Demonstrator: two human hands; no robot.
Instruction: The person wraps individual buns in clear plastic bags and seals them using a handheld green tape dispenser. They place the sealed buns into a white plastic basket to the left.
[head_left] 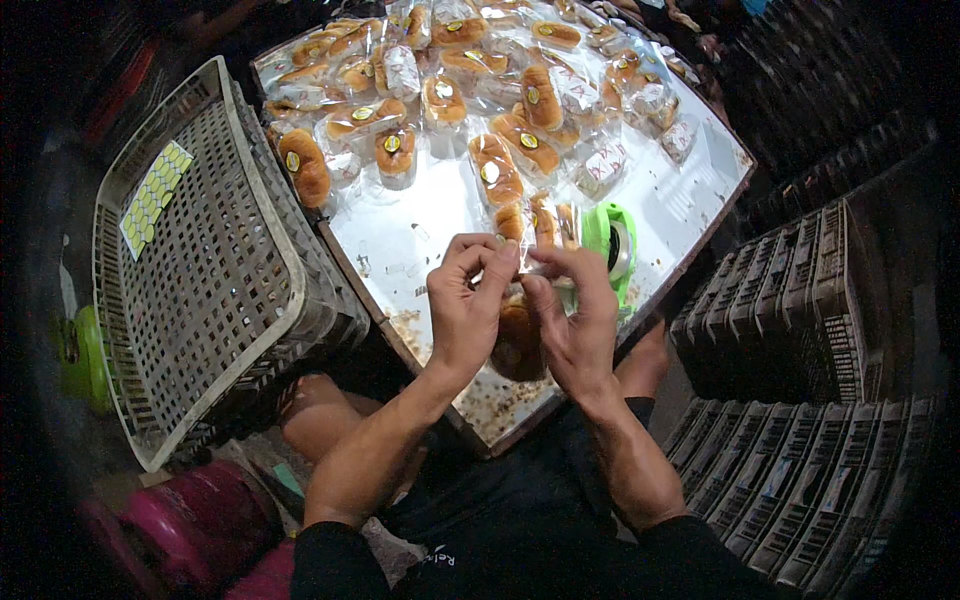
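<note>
My left hand (466,297) and my right hand (582,318) meet over the near part of the white table. Thumb and forefinger of each are pinched together at the mouth of a clear plastic bag, most of which my fingers hide. Below them hangs a brown bread roll (518,340), in the bag as far as I can see. Just beyond my fingertips lie more bagged rolls (495,170) with round yellow labels. Close by my right hand stands a green tape dispenser (612,245) with a roll of tape in it.
Bagged rolls are heaped over the table's far half. A grey plastic crate (215,240) with a sheet of yellow round stickers (155,200) leans at the table's left. Dark crates (775,310) are stacked on the right. Pink gas cylinders (205,525) stand at lower left.
</note>
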